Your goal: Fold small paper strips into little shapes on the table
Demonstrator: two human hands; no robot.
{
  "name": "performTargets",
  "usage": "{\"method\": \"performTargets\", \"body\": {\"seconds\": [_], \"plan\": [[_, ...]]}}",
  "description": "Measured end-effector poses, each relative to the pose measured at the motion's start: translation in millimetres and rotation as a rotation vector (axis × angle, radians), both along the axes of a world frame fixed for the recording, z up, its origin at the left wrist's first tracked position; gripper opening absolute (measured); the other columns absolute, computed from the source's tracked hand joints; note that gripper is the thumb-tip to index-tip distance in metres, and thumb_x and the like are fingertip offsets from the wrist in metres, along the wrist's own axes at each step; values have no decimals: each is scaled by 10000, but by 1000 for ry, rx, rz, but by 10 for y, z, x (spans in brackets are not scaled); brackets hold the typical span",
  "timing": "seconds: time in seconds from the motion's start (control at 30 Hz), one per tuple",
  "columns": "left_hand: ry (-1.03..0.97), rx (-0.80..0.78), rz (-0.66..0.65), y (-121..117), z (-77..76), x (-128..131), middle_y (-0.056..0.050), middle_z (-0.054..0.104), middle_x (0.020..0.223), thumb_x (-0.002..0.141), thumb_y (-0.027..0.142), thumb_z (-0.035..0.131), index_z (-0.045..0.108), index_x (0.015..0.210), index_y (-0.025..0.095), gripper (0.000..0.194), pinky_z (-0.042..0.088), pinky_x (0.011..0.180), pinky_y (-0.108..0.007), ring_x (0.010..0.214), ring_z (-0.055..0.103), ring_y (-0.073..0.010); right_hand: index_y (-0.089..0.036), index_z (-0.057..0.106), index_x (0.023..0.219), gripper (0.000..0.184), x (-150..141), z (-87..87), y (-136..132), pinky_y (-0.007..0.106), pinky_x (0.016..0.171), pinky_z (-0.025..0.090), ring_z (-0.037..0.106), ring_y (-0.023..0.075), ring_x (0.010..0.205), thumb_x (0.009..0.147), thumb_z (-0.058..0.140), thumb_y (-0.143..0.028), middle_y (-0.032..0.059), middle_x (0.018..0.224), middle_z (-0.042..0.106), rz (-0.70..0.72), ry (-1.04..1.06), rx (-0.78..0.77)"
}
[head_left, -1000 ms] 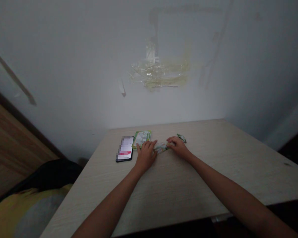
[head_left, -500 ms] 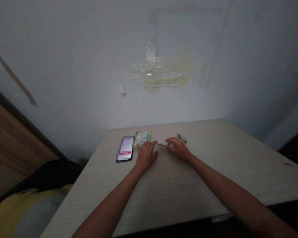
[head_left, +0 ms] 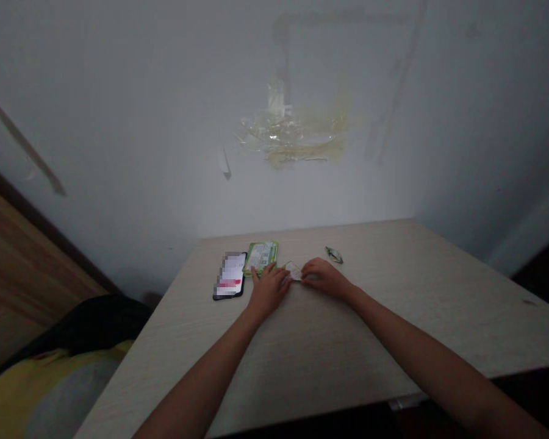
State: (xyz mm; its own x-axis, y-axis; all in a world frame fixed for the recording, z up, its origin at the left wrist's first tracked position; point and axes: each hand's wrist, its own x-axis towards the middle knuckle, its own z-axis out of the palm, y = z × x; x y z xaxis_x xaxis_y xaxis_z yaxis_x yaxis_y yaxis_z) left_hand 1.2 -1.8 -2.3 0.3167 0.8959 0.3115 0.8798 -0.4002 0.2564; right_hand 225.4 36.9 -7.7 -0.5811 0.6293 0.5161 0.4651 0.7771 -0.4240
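Note:
Between my two hands, low over the table, is a small whitish piece of paper [head_left: 293, 270] with a pointed top and a greenish edge. My left hand [head_left: 269, 288] has its thumb and fingers at the paper's left side, its outer fingers resting by a stack of green-and-white printed sheets [head_left: 260, 255]. At the paper's right side, the curled fingers of my right hand [head_left: 322, 277] pinch the edge. The fingertips cover part of the paper. Beyond the right hand lies a small folded green-and-white piece [head_left: 333, 254], touched by neither hand.
A phone [head_left: 230, 276] with a lit screen lies left of the stack. The pale wooden table [head_left: 393, 311] meets a wall [head_left: 165, 152] carrying clear tape [head_left: 293, 134]. Yellow and grey fabric [head_left: 50, 390] is at the lower left, beside wooden panelling [head_left: 18, 268].
The paper, seen almost edge-on before, now shows its whitish face. My right hand has moved slightly left and closer to my left hand, its fingers more curled.

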Motion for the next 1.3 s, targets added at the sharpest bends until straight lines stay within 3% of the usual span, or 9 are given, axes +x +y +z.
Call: {"method": "performTargets", "body": {"seconds": [0.2,0.53,0.8,1.0,1.17,1.3], "plan": [[0,-27,-20,-6,13,-10,-22,639,1297,960,441,408,637,1155,334,319,-8,1085,-752,1381,361,-276,-236,742,961,196,-3,-34,25,355,927,464,625,195,992,923,570,-321,60,979,721,10,-2,6],[-4,-37,-57,-16,16,4,-3,619,1327,938,442,463,633,1155,354,290,-2,1069,-775,1387,353,-282,-244,686,1153,264,-8,-63,4,438,1044,410,512,228,1219,916,571,-236,78,1259,641,2,-103,20],[58,26,56,-13,-19,5,-16,547,1399,932,440,470,629,1183,422,298,40,1046,-800,1398,312,-336,-209,730,1047,214,-8,-87,32,382,945,470,582,211,1058,925,554,-217,106,1071,675,-30,-30,46],[70,56,97,-9,-29,3,-47,530,1406,922,438,494,635,1179,359,303,82,1065,-779,1390,326,-322,-191,726,1055,207,-3,-112,56,377,881,481,574,215,971,907,586,-227,109,987,646,-68,-43,31],[65,60,71,-6,-31,4,-26,526,1408,913,429,514,649,1135,357,270,88,1066,-779,1395,319,-317,-214,688,1160,290,-3,-145,42,424,954,454,531,244,1086,885,618,-277,128,1107,586,-134,-72,19],[82,70,31,-8,-51,0,-24,502,1439,886,530,516,635,1182,379,353,16,1054,-793,1400,306,-340,-192,641,1239,376,-13,-182,22,472,1028,406,465,284,1214,876,622,-290,170,1252,526,-200,-122,14]]}}
